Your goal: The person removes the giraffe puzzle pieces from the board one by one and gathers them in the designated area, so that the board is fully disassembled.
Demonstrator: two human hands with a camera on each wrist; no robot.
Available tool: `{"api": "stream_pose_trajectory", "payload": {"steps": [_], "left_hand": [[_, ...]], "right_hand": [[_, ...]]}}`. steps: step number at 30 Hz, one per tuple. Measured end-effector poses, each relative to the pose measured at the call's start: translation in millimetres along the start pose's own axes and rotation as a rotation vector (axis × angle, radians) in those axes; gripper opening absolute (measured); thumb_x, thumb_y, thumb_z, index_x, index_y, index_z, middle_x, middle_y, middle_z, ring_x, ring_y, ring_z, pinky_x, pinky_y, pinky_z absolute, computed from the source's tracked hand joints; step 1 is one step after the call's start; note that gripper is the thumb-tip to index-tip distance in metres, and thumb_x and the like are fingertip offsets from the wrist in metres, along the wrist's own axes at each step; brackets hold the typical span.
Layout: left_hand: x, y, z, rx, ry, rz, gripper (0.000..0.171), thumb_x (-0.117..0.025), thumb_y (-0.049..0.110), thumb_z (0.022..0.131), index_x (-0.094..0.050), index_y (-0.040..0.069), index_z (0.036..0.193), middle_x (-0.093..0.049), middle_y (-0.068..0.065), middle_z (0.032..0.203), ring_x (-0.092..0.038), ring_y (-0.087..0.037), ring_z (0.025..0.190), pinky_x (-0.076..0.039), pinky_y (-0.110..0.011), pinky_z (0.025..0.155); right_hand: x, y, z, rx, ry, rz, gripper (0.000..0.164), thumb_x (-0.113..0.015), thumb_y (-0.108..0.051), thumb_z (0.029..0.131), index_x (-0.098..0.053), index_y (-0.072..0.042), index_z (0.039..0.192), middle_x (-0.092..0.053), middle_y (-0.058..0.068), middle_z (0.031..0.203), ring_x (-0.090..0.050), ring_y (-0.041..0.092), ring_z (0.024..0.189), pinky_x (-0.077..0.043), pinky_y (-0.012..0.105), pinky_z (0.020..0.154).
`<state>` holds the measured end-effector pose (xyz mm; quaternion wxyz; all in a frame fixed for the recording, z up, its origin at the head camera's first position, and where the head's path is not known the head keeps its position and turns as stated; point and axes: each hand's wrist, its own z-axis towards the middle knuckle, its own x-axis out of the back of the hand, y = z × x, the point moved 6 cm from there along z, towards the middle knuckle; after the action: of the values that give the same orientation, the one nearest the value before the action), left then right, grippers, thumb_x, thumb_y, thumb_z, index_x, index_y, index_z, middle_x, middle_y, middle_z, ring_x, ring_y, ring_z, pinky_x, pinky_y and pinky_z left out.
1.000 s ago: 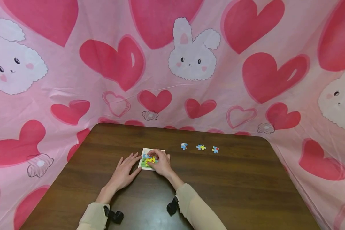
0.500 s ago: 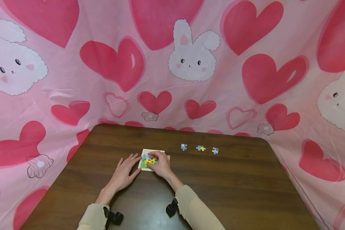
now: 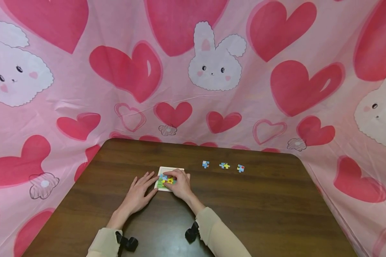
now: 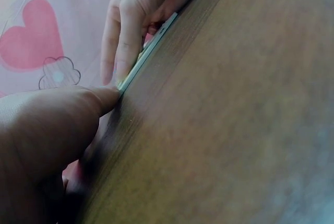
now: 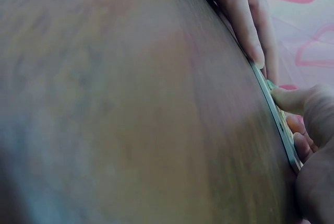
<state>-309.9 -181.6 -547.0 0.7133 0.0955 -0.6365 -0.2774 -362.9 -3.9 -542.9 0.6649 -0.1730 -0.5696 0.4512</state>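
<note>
A small jigsaw puzzle in a white-rimmed tray (image 3: 162,168) lies on the table in the head view. Its picture shows a yellow, red-spotted giraffe on green and blue. My left hand (image 3: 138,192) rests at the tray's left side, fingers spread and fairly straight, thumb at the near left corner. Over the right half of the puzzle, my right hand (image 3: 181,185) pinches a puzzle piece between curved fingers and thumb, low on the picture; the hand mostly hides that piece. In the right wrist view the right thumb (image 5: 292,100) touches the puzzle surface beside the tray's edge.
Three loose puzzle pieces lie in a row to the right at the back: a blue one (image 3: 206,164), a blue-and-yellow one (image 3: 224,165) and a blue one with a red spot (image 3: 240,168). A pink patterned cloth (image 3: 212,107) hangs behind the brown table (image 3: 260,207).
The right index finger has shifted slightly left and lower over the puzzle, covering more of the picture's upper part. The left hand and the loose pieces stay in place.
</note>
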Motion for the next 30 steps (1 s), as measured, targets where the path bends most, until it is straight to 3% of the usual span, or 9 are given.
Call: {"api": "stream_pose_trajectory", "payload": {"steps": [5,12,16,24,30], "left_hand": [[-0.1,1.1,-0.9,-0.004,0.000,-0.011,0.053,-0.072,0.031,0.107,-0.063,0.015,0.156,-0.051,-0.021,0.170,-0.040,-0.047,0.163,-0.018,-0.081,0.130],[-0.5,0.1,-0.4,-0.009,0.009,-0.013,0.051,-0.073,0.031,0.106,-0.065,0.016,0.154,-0.051,-0.020,0.169,-0.040,-0.047,0.163,-0.018,-0.081,0.130],[0.0,-0.4,0.2,-0.013,0.015,-0.017,0.049,-0.074,0.029,0.106,-0.067,0.017,0.153,-0.052,-0.021,0.169,-0.040,-0.048,0.163,-0.018,-0.080,0.130],[-0.1,-0.5,1.0,-0.018,0.014,-0.015,0.048,-0.074,0.030,0.106,-0.068,0.018,0.152,-0.052,-0.021,0.169,-0.040,-0.048,0.163,-0.019,-0.081,0.130],[-0.3,-0.8,0.5,-0.016,0.019,-0.013,0.048,-0.074,0.030,0.106,-0.067,0.017,0.152,-0.052,-0.020,0.169,-0.040,-0.047,0.163,-0.018,-0.081,0.130]], "right_hand": [[0.3,2.7,-0.9,-0.016,0.046,0.006,0.035,-0.094,-0.019,0.085,-0.082,-0.011,0.117,-0.076,0.007,0.101,-0.064,0.023,0.095,-0.030,0.028,0.087],[1.8,3.2,-1.9,-0.009,0.083,-0.002,0.024,-0.094,-0.020,0.086,-0.083,-0.009,0.104,-0.074,0.007,0.102,-0.062,0.022,0.094,-0.031,0.026,0.085],[3.6,2.3,-1.4,0.006,0.113,-0.005,0.022,-0.092,-0.016,0.087,-0.083,-0.008,0.105,-0.074,0.009,0.100,-0.062,0.024,0.094,-0.034,0.025,0.085],[3.2,4.4,-1.2,-0.009,0.114,-0.055,0.024,-0.090,-0.019,0.090,-0.082,-0.008,0.110,-0.071,0.009,0.106,-0.061,0.027,0.104,-0.044,0.038,0.091],[3.7,2.9,-2.0,-0.013,0.114,-0.041,0.020,-0.090,-0.020,0.091,-0.082,-0.009,0.106,-0.071,0.009,0.104,-0.061,0.027,0.103,-0.043,0.038,0.091]]}}
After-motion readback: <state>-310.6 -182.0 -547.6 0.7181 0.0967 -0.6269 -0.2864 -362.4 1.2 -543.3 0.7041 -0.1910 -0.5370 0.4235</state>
